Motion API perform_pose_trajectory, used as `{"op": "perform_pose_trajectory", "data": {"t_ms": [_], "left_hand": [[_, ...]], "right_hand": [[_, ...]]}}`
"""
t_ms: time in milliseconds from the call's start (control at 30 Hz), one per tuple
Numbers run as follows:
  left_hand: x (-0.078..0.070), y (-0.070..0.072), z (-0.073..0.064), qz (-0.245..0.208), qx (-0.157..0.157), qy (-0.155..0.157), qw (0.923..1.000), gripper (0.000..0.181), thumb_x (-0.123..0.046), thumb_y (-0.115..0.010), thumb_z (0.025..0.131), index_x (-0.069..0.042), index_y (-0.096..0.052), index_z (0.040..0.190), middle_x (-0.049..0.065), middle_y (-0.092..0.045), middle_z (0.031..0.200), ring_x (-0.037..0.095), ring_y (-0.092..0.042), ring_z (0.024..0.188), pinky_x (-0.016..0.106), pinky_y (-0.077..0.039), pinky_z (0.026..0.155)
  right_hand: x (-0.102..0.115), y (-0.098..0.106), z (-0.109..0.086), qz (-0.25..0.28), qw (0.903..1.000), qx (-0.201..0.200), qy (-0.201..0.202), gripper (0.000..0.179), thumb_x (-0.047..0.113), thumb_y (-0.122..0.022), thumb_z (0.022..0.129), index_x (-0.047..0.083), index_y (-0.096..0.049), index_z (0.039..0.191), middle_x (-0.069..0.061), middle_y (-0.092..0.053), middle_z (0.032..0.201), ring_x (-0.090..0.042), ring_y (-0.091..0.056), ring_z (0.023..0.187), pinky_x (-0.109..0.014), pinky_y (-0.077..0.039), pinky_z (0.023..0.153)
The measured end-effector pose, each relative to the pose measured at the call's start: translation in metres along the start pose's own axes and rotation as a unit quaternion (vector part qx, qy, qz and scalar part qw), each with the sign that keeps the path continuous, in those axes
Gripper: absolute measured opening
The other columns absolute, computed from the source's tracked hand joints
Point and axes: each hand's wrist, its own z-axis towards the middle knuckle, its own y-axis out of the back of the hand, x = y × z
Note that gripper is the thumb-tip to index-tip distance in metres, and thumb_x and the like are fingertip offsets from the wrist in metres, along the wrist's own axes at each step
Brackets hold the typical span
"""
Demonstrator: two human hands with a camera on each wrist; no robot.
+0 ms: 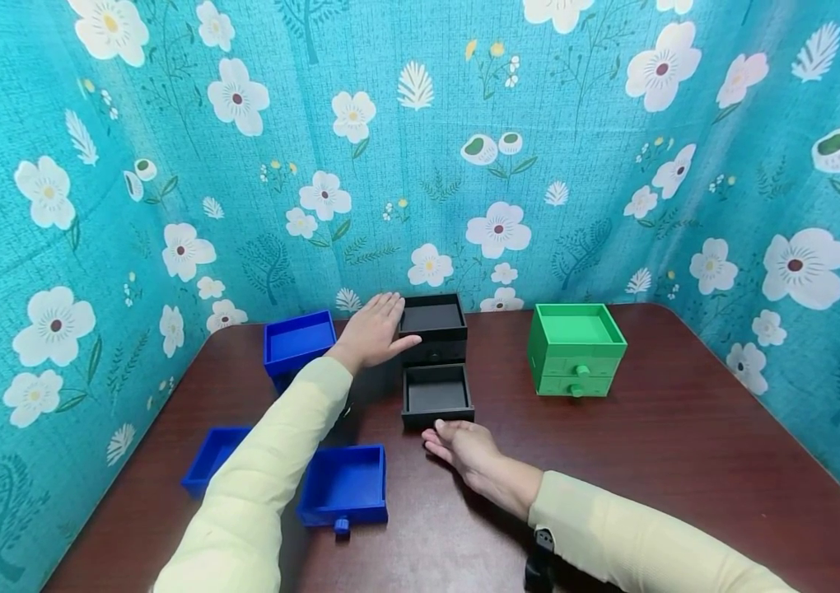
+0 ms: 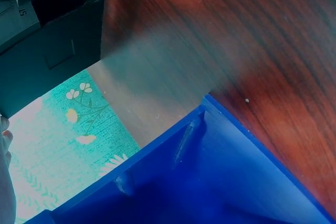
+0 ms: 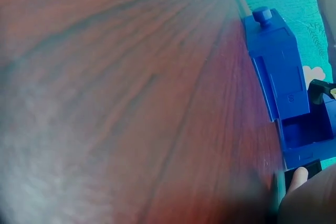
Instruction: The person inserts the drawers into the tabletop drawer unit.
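Note:
A small black cabinet [image 1: 433,317] stands at the back of the table, its lower drawer [image 1: 436,391] out in front. My left hand [image 1: 374,331] rests against the cabinet's upper left side, fingers straight and thumb across its front. At the front of that drawer, my right hand [image 1: 470,453] pinches with thumb and fingers; its knob is hidden behind them. In the left wrist view, the black cabinet's side [image 2: 52,56] shows beyond a blue box [image 2: 252,182]. The right wrist view catches just the thumb [image 3: 298,179] beside a black edge.
A blue cabinet [image 1: 300,338] stands back left, partly behind my left sleeve. Two blue drawers lie loose on the table [image 1: 650,461]: one with a knob [image 1: 346,486], another farther left [image 1: 216,453]. A green cabinet [image 1: 579,350] with closed drawers stands right. Flowered cloth [image 1: 420,165] hangs behind.

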Motion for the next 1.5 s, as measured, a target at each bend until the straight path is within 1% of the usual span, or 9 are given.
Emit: {"op": "perform_pose_trajectory", "data": {"t_ms": [200, 367, 467, 600, 700, 833, 1033, 1267, 1500], "left_hand": [[0.0, 0.001, -0.001, 0.002, 0.007, 0.001, 1.0, 0.088, -0.066, -0.033, 0.096, 0.002, -0.029, 0.151, 0.018, -0.028, 0.155, 0.028, -0.021, 0.145, 0.038, -0.01, 0.118], [0.0, 0.002, 0.0, 0.005, 0.007, -0.001, 1.0, 0.087, -0.066, -0.033, 0.097, 0.002, -0.029, 0.151, 0.018, -0.028, 0.155, 0.028, -0.022, 0.145, 0.038, -0.011, 0.118], [-0.001, 0.004, 0.0, 0.004, 0.012, 0.0, 0.9999, 0.087, -0.066, -0.032, 0.097, 0.002, -0.028, 0.151, 0.019, -0.029, 0.155, 0.028, -0.021, 0.145, 0.038, -0.01, 0.118], [-0.003, 0.006, 0.0, 0.005, 0.024, 0.004, 0.9997, 0.088, -0.067, -0.031, 0.096, 0.001, -0.026, 0.152, 0.018, -0.026, 0.156, 0.027, -0.018, 0.146, 0.037, -0.008, 0.118], [-0.003, 0.006, 0.0, 0.007, 0.026, 0.006, 0.9996, 0.088, -0.067, -0.031, 0.096, 0.001, -0.025, 0.152, 0.017, -0.026, 0.156, 0.027, -0.018, 0.146, 0.037, -0.008, 0.118], [-0.003, 0.006, 0.001, 0.005, 0.023, 0.005, 0.9997, 0.088, -0.067, -0.032, 0.096, 0.001, -0.026, 0.152, 0.017, -0.026, 0.156, 0.027, -0.018, 0.146, 0.037, -0.008, 0.118], [-0.002, 0.004, 0.002, 0.002, 0.017, 0.004, 0.9999, 0.088, -0.066, -0.033, 0.096, 0.001, -0.026, 0.152, 0.018, -0.026, 0.156, 0.027, -0.019, 0.145, 0.037, -0.008, 0.118], [-0.002, 0.004, 0.002, 0.0, 0.012, 0.002, 0.9999, 0.087, -0.066, -0.034, 0.096, 0.002, -0.028, 0.151, 0.018, -0.029, 0.155, 0.028, -0.021, 0.145, 0.037, -0.008, 0.118], [-0.002, 0.004, 0.001, 0.005, 0.02, 0.005, 0.9998, 0.087, -0.066, -0.033, 0.096, 0.001, -0.027, 0.152, 0.018, -0.028, 0.155, 0.027, -0.02, 0.145, 0.037, -0.008, 0.118]], "right_hand": [[0.001, 0.001, 0.006, -0.003, 1.0, -0.003, 0.0, 0.01, -0.005, -0.05, 0.099, -0.01, -0.045, 0.105, -0.035, -0.062, 0.108, -0.023, -0.067, 0.087, -0.036, -0.054, 0.086], [0.002, 0.002, 0.01, -0.002, 1.0, -0.006, -0.006, 0.017, -0.004, -0.05, 0.099, -0.014, -0.044, 0.111, -0.04, -0.056, 0.116, -0.026, -0.066, 0.091, -0.038, -0.052, 0.089], [0.003, 0.002, 0.012, -0.001, 0.9999, -0.008, -0.007, 0.018, -0.005, -0.05, 0.098, -0.015, -0.044, 0.112, -0.04, -0.056, 0.116, -0.027, -0.066, 0.092, -0.038, -0.052, 0.09], [0.003, 0.002, 0.015, 0.004, 0.9999, -0.011, -0.01, 0.011, -0.006, -0.05, 0.098, -0.012, -0.045, 0.106, -0.037, -0.06, 0.11, -0.027, -0.067, 0.09, -0.038, -0.052, 0.089], [0.004, 0.003, 0.018, 0.005, 0.9999, -0.008, -0.013, 0.008, -0.006, -0.049, 0.098, -0.01, -0.046, 0.104, -0.036, -0.061, 0.109, -0.026, -0.067, 0.089, -0.037, -0.052, 0.089], [0.006, 0.003, 0.021, 0.006, 0.9999, -0.003, -0.012, 0.013, -0.006, -0.048, 0.099, -0.014, -0.045, 0.109, -0.039, -0.057, 0.113, -0.028, -0.067, 0.092, -0.038, -0.051, 0.09], [0.007, 0.002, 0.025, 0.005, 0.9999, -0.004, -0.014, 0.022, -0.006, -0.047, 0.099, -0.018, -0.042, 0.116, -0.038, -0.059, 0.111, -0.027, -0.067, 0.089, -0.038, -0.052, 0.09], [0.008, 0.003, 0.03, -0.004, 0.9999, -0.004, -0.015, 0.023, -0.005, -0.048, 0.099, -0.019, -0.042, 0.117, -0.041, -0.054, 0.118, -0.029, -0.066, 0.094, -0.037, -0.052, 0.089], [0.006, 0.002, 0.032, -0.007, 0.9997, -0.007, -0.022, 0.022, -0.005, -0.048, 0.099, -0.018, -0.042, 0.116, -0.042, -0.052, 0.12, -0.032, -0.066, 0.098, -0.037, -0.051, 0.09]]}}
